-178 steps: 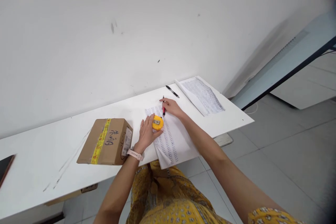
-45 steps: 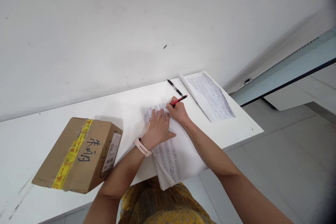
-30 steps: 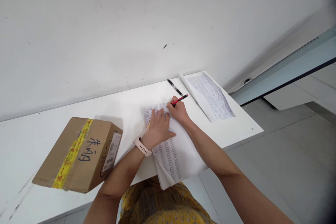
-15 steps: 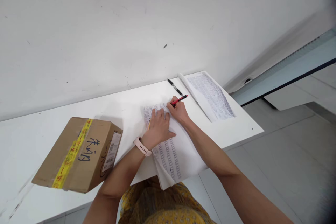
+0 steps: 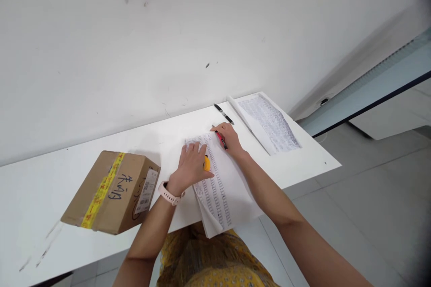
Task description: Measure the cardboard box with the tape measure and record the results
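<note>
Closest to the camera is the person's yellow patterned dress [image 5: 215, 269]. Just above it, a pile of printed sheets [image 5: 224, 188] lies on the white table [image 5: 161, 136], with its near corner hanging over the table's edge.

The left hand [image 5: 189, 167], with a pale pink watch [image 5: 168, 193] on its wrist, lies palm down on the sheets. A yellow tape measure [image 5: 206, 163] peeks out from under it. The fingers are stretched out flat, so I cannot tell if the hand grips the tape measure or only covers it. The hand probably presses there to keep the paper from sliding.

To the left sits a cardboard box [image 5: 114, 190], apart from the hand. It has a strip of yellow tape [image 5: 103, 188] with red marks, dark handwritten characters that I cannot read for sure, and a white shipping label [image 5: 146, 190] with a barcode.

A bit farther on, the right hand [image 5: 231, 140] is closed around a red pen [image 5: 221, 139], held low over the top of the sheets, likely ready to mark a line. The rows of print are too tiny to read.

Beyond it lies a black pen [image 5: 223, 114] by itself, beside a second pile of papers [image 5: 269, 123]. Last comes the white wall [image 5: 202, 31].
</note>
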`<move>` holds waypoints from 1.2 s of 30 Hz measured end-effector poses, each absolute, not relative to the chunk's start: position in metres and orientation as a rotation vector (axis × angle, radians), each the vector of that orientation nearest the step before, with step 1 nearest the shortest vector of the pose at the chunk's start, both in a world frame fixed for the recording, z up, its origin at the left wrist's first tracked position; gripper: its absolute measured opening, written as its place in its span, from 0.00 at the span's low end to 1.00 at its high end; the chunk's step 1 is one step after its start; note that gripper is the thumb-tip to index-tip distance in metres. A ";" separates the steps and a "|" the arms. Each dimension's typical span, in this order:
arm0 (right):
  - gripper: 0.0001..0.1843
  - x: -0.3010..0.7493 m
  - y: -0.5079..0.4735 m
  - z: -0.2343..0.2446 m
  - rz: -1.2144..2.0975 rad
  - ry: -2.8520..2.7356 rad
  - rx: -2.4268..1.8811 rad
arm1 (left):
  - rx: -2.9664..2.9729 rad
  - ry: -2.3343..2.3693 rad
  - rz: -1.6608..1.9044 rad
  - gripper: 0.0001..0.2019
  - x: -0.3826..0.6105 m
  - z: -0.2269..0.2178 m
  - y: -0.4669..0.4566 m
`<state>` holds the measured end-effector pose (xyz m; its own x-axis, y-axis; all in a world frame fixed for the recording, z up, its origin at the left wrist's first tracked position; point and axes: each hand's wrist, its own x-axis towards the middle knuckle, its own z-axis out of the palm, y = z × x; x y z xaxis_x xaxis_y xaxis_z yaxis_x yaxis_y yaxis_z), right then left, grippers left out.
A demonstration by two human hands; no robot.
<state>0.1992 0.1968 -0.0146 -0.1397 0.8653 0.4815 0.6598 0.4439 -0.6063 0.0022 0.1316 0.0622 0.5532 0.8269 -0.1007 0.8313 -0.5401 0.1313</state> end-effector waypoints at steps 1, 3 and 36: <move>0.17 0.198 0.198 -0.016 0.311 -1.878 -1.306 | 2.602 1.451 0.000 0.38 -0.003 0.064 0.127; 0.23 0.196 0.200 -0.019 0.301 -1.869 -1.351 | 2.532 1.534 0.088 0.33 -0.011 0.063 0.117; 0.40 0.079 -0.046 0.120 1.651 -1.727 -0.594 | 1.719 1.360 1.319 0.51 -0.097 0.094 -0.118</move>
<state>0.0792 -0.0461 0.1202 -0.6744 0.7222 0.1535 -0.1208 0.0972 -0.9879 -0.0966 -0.1176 0.0939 -0.0064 0.9394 0.3429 0.3718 -0.3161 0.8729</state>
